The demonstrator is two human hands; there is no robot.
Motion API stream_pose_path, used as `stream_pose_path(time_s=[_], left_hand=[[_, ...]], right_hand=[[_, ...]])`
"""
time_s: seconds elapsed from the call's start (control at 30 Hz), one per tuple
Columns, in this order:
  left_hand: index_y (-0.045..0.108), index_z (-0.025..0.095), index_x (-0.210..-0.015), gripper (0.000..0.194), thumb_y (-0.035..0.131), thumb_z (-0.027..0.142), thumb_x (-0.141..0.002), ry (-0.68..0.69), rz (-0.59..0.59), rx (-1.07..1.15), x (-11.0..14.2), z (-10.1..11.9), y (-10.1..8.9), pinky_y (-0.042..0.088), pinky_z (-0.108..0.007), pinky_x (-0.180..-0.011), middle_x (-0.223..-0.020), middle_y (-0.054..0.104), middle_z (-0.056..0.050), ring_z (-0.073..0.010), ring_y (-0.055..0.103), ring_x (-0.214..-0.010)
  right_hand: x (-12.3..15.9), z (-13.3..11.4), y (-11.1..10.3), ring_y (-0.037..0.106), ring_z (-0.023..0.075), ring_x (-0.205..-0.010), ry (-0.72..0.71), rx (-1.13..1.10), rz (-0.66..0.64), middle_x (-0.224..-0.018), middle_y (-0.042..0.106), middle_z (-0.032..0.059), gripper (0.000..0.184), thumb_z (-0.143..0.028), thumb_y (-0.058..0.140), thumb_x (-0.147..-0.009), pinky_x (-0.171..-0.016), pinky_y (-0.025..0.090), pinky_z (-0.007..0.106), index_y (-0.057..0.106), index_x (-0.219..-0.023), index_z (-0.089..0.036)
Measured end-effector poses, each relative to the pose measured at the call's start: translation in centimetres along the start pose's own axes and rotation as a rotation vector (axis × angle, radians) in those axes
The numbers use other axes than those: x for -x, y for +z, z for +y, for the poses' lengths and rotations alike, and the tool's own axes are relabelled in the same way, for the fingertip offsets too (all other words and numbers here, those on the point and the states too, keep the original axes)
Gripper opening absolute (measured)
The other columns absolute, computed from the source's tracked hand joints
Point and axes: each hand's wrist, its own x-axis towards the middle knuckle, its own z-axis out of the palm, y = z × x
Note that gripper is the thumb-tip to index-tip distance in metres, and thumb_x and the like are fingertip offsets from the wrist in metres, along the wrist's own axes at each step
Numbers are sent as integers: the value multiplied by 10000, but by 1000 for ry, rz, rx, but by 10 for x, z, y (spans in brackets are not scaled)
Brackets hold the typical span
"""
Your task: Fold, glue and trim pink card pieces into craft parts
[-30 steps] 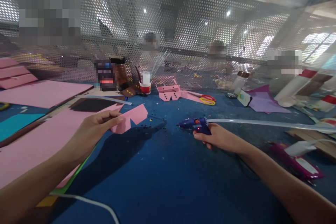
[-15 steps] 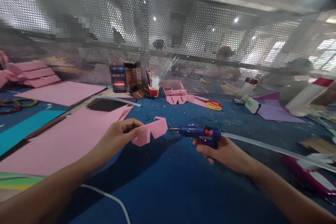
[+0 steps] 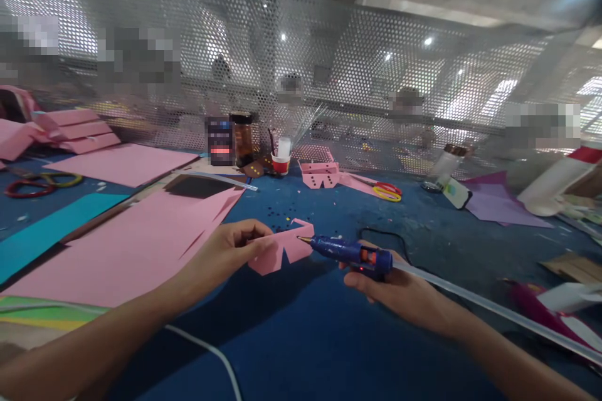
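Between the thumb and fingers of my left hand (image 3: pixel 237 244) is the left end of a folded pink paper piece (image 3: pixel 285 250), held above the table. The piece has a V-shaped notch in its lower edge and a thin strip sticking up at its right end. My right hand (image 3: pixel 385 285) is wrapped round the handle of a blue glue gun (image 3: pixel 338 249), with a small red light showing on it. The gun's metal nozzle lies over the right part of the pink paper; I cannot tell whether it touches. A long clear glue stick (image 3: pixel 470 294) comes out of its rear.
On the blue table (image 3: pixel 291 338), pink sheets (image 3: pixel 141 250) and a teal sheet (image 3: pixel 61 225) lie left. A dotted pink paper piece (image 3: pixel 320 177), red-and-yellow scissors (image 3: pixel 388 192) and a red cup (image 3: pixel 281 164) stand behind. A white cable (image 3: pixel 211 348) crosses the front. Perforated metal mesh (image 3: pixel 348 50) rises beyond.
The glue gun's nozzle has moved left and now overlaps the pink paper, where before it was just off its right edge. The gun tilts more, nozzle higher. The whole view has shifted slightly.
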Motion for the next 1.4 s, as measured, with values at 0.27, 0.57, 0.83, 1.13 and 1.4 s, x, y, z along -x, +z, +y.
stream_pose_path(time_s=[0.27,0.57,0.83,1.13,1.4], left_hand=[[685,187,-848,303,662,489,-868,7,-19,-5,3,2,1,403,-254,-606,-733,642,0,-151,554,-675],[693,189,-848,299,675,487,-861,2,-17,-15,3,3,2,401,-246,-606,-739,642,4,-148,551,-681],[695,195,-847,283,682,477,-861,-1,-28,4,4,2,1,411,-243,-605,-736,645,6,-146,560,-678],[693,193,-842,320,672,513,-843,1,-14,-38,4,5,1,416,-256,-602,-738,649,-8,-160,565,-678],[689,194,-824,316,684,510,-823,-11,-12,-22,3,6,2,418,-253,-595,-722,643,-2,-157,561,-661]], right_hand=[[0,-4,-1,479,106,-643,-67,105,5,-782,526,-33,290,-498,676,-914,-562,388,213,602,-957,-221],[-3,0,-1,383,88,-594,-122,109,-15,-717,446,-61,255,-464,662,-937,-509,300,204,579,-968,-225],[-3,-2,-1,407,104,-623,-145,170,-11,-750,479,-42,268,-472,644,-942,-542,320,218,596,-1006,-216],[-4,-5,0,393,114,-634,-156,219,-18,-777,483,-28,252,-451,619,-949,-552,325,228,594,-1044,-219],[-5,-4,0,409,112,-614,-179,253,9,-761,491,-35,248,-450,629,-938,-543,323,230,597,-1023,-220]])
